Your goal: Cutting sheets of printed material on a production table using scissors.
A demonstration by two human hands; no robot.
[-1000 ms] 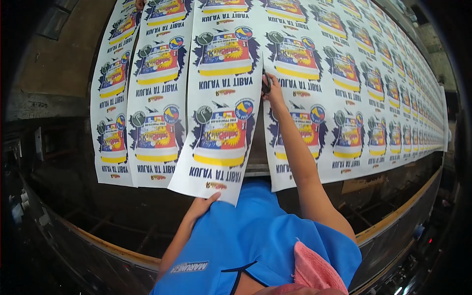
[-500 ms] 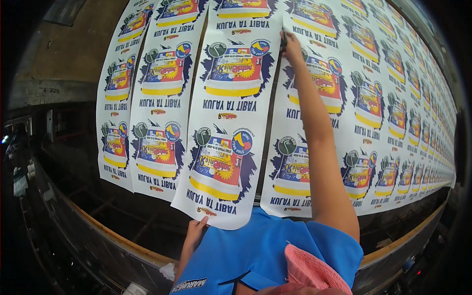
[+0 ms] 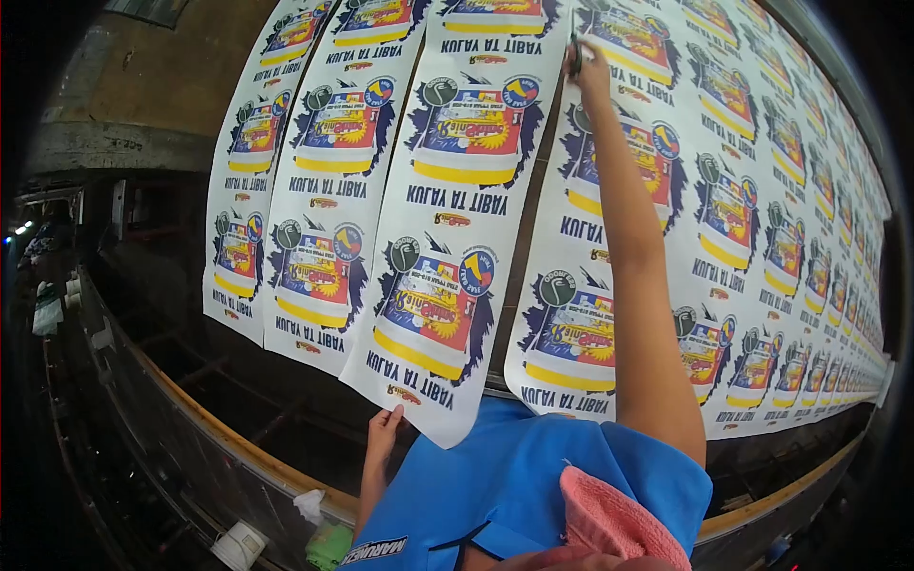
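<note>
A wide white printed sheet, covered in repeated colourful designs that appear upside down, spreads out in front of me. Its left part is divided into long strips. My right hand (image 3: 594, 74) reaches far forward, closed around what look like dark-handled scissors (image 3: 574, 57); their blades are hard to make out. They sit at the far end of a narrow dark gap between one loose strip (image 3: 455, 197) and the larger sheet (image 3: 728, 214). Near my body, my left hand (image 3: 385, 428) pinches the loose strip's lower left edge. That strip's near end curls down against my front.
Two more cut strips, a middle one (image 3: 319, 202) and an outer one (image 3: 246, 181), hang at the left. A dark frame with a wooden edge (image 3: 224, 438) curves below them. A white bucket (image 3: 238, 545) and a green cloth (image 3: 329, 544) are at the lower left.
My right hand has moved farther forward along the strip with the scissors, and the gap reaches farther. My left hand still holds the near end. The whole view has shifted slightly.
</note>
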